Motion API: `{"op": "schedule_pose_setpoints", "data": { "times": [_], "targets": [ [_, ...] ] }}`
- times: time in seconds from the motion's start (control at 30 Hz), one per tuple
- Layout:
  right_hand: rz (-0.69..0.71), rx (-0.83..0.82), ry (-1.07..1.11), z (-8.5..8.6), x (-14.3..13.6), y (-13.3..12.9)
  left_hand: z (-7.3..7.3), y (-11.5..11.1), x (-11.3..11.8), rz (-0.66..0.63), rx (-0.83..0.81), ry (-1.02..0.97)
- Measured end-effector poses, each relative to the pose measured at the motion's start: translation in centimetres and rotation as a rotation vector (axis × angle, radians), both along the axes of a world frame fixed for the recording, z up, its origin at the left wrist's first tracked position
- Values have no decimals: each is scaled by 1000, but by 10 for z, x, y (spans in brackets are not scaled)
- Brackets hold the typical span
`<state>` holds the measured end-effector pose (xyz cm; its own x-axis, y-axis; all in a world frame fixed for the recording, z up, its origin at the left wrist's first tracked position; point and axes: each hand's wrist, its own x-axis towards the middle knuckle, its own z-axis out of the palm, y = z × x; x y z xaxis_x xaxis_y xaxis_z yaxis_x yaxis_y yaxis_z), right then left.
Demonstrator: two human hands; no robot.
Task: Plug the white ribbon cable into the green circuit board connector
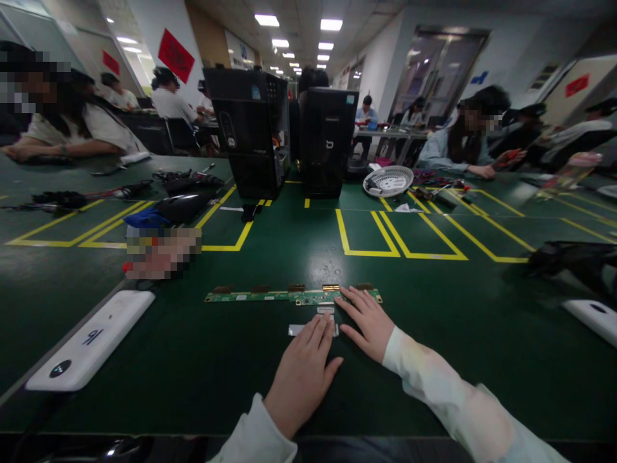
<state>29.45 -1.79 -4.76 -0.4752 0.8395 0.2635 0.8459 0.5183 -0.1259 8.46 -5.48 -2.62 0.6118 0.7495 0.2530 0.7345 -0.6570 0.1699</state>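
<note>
A long, narrow green circuit board [255, 297] lies across the green table, with brown and gold tabs along its far edge. My right hand [366, 318] rests at the board's right part, palm down, fingers spread and fingertips on or beside it. Nearer to me, my left hand [306, 363] lies flat over small pale pieces, its thumb apart from the fingers. A whitish strip [295, 330] shows to the left of its fingertips. Just beyond those fingertips is a small pale piece [326, 310]. What lies under the left fingers is hidden.
A white device [91, 341] lies at the left, another [595, 319] at the right edge. Two black computer towers [328, 141] stand at the back beside a white basket [388, 181]. Cables and tools [186, 183] lie at the back left. Other people sit around.
</note>
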Motion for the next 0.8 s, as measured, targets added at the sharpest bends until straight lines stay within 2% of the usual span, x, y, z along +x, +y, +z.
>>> {"op": "schedule_pose_setpoints", "data": {
  "times": [0.47,0.8],
  "targets": [
    [-28,-11,8,0,-3,-2,-5,3,8,49,5,-5],
    [-36,-16,6,0,-4,-2,-9,2,9,39,26,-29]
  ]
}}
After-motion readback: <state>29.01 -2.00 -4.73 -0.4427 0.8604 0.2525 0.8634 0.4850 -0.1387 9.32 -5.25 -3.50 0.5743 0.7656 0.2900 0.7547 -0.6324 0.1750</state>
